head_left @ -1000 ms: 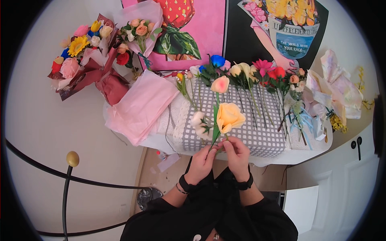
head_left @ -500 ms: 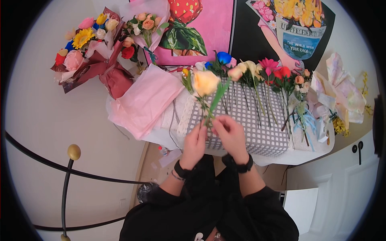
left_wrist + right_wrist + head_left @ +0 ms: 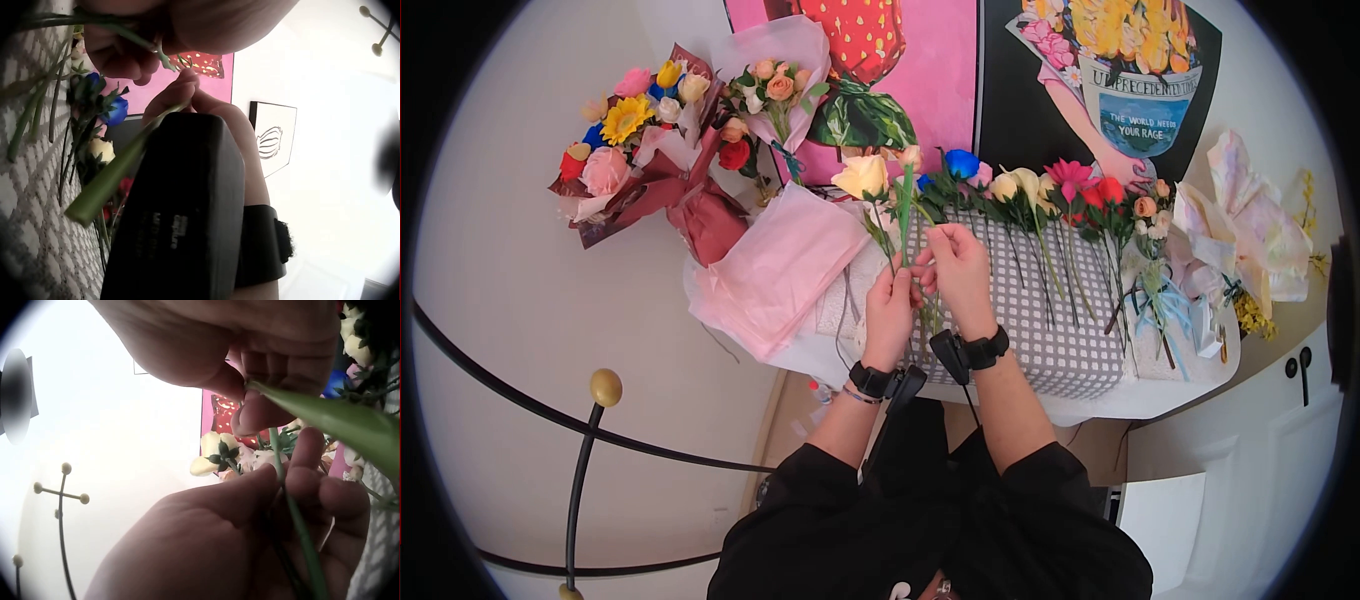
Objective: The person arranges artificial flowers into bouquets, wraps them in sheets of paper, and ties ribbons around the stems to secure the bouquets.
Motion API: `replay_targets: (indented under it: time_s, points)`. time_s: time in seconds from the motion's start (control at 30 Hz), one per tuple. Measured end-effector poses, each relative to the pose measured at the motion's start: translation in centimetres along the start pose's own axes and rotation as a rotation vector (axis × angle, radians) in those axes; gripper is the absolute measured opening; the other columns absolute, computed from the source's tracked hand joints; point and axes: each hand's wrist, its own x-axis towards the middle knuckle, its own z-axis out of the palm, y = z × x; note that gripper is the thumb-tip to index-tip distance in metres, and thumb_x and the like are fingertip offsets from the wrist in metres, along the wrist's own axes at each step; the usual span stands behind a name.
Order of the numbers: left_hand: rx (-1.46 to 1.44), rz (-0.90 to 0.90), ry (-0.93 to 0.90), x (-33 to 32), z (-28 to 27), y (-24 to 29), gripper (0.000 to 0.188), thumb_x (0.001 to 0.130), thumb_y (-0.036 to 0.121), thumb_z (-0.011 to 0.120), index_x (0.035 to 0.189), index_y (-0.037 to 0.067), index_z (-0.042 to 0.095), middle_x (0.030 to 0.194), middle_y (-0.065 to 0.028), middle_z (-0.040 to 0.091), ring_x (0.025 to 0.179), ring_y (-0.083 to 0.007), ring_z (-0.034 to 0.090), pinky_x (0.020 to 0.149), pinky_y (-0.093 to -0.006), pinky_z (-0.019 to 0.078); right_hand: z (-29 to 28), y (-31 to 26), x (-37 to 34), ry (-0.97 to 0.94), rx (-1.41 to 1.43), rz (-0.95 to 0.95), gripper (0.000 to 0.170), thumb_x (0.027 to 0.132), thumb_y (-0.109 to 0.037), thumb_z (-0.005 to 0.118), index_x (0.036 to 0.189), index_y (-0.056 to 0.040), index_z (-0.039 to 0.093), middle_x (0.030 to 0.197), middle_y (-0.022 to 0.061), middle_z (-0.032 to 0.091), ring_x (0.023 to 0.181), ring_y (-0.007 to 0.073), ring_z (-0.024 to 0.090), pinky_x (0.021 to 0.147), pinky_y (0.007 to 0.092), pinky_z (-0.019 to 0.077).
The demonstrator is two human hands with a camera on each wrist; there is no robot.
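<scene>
In the head view, my left hand [image 3: 888, 315] grips a bunch of green stems below a pale yellow rose [image 3: 863, 177] and a peach-pink flower [image 3: 911, 157]. A long green leaf [image 3: 906, 205] rises beside them. My right hand [image 3: 960, 275] is close on its right, thumb and fingertips pinching a green stem [image 3: 115, 172], whose cut end points toward the left wrist camera. The right wrist view has the left hand's thumb and fingers round an upright stem [image 3: 300, 528], with the right hand's fingertips just above.
Pink wrapping paper [image 3: 785, 270] lies on the table's left, near wrapped bouquets [image 3: 700, 205]. Loose flowers, including a blue rose [image 3: 962, 163] and a magenta flower [image 3: 1070, 180], line the back of the checked cloth [image 3: 1050, 350]. Pale wrapping paper [image 3: 1250, 220] stands at right.
Both hands have moved up and left over the table with the flowers. The yellow rose has swung to the left of the peach-pink one, and the right hand has shifted higher.
</scene>
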Motion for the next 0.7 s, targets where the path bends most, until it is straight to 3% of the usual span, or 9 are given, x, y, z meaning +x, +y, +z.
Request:
replay_targets:
  time_s: [0.1, 0.2, 0.27, 0.6, 0.67, 0.7]
  points:
    - [0.064, -0.008, -0.023, -0.1, -0.1, -0.6, 0.043, 0.105, 0.016, 0.042, 0.146, 0.001, 0.04, 0.098, -0.0024, 0.062, 0.074, -0.006, 0.051, 0.065, -0.0215, 0.0449, -0.5, 0.2, 0.0, 0.016, 0.09, 0.011, 0.019, 0.1, -0.019, 0.053, 0.104, -0.0008, 0.057, 0.073, 0.0072, 0.064, 0.048, 0.0101, 0.057, 0.039, 0.0234, 0.0437]
    - [-0.011, 0.022, 0.046, 0.0, 0.7, -0.2, 0.045, 0.105, 0.019, 0.043, 0.145, -0.002, 0.04, 0.106, -0.0052, 0.065, 0.07, -0.0056, 0.051, 0.06, -0.0211, 0.0451, -1.1, 0.6, -0.1, 0.061, 0.138, -0.007, 0.02, 0.101, -0.021, 0.052, 0.106, -0.0015, 0.056, 0.076, 0.0077, 0.065, 0.049, 0.0099, 0.056, 0.039, 0.0234, 0.0435]
    - [-0.059, -0.022, 0.062, 0.4, 0.8, -0.2, 0.048, 0.105, 0.021, 0.043, 0.147, -0.002, 0.037, 0.118, -0.0076, 0.063, 0.075, -0.0058, 0.052, 0.061, -0.0205, 0.0452, -1.3, 0.5, -0.2, 0.076, 0.155, -0.013, 0.02, 0.101, -0.021, 0.052, 0.107, -0.0023, 0.056, 0.077, 0.0079, 0.065, 0.05, 0.0098, 0.056, 0.04, 0.0234, 0.0436]
    - [0.154, -0.044, 0.059, 4.1, 0.9, -1.7, 0.049, 0.104, 0.022, 0.044, 0.145, -0.003, 0.041, 0.122, -0.0084, 0.061, 0.084, -0.0094, 0.055, 0.069, -0.0233, 0.0471, -5.0, -1.3, -4.4, 0.177, 0.237, -0.07, 0.018, 0.101, -0.022, 0.054, 0.104, -0.0049, 0.055, 0.075, 0.0067, 0.065, 0.048, 0.0083, 0.053, 0.04, 0.0225, 0.0417]
    - [0.19, -0.116, 0.026, 4.5, 1.1, -1.8, 0.047, 0.103, 0.021, 0.044, 0.142, -0.005, 0.043, 0.128, -0.0127, 0.059, 0.101, -0.014, 0.058, 0.085, -0.025, 0.0468, -5.8, -1.8, -5.2, 0.174, 0.24, -0.073, 0.019, 0.101, -0.024, 0.055, 0.104, -0.0052, 0.055, 0.075, 0.0066, 0.065, 0.048, 0.0074, 0.052, 0.04, 0.0219, 0.0411]
    - [0.188, -0.117, 0.026, 4.4, 1.1, -1.9, 0.047, 0.103, 0.021, 0.044, 0.142, -0.005, 0.043, 0.128, -0.0127, 0.059, 0.101, -0.014, 0.058, 0.085, -0.025, 0.0468, -6.1, -1.8, -5.5, 0.174, 0.238, -0.072, 0.019, 0.101, -0.024, 0.055, 0.104, -0.0052, 0.055, 0.075, 0.0066, 0.065, 0.048, 0.0074, 0.052, 0.04, 0.0219, 0.0411]
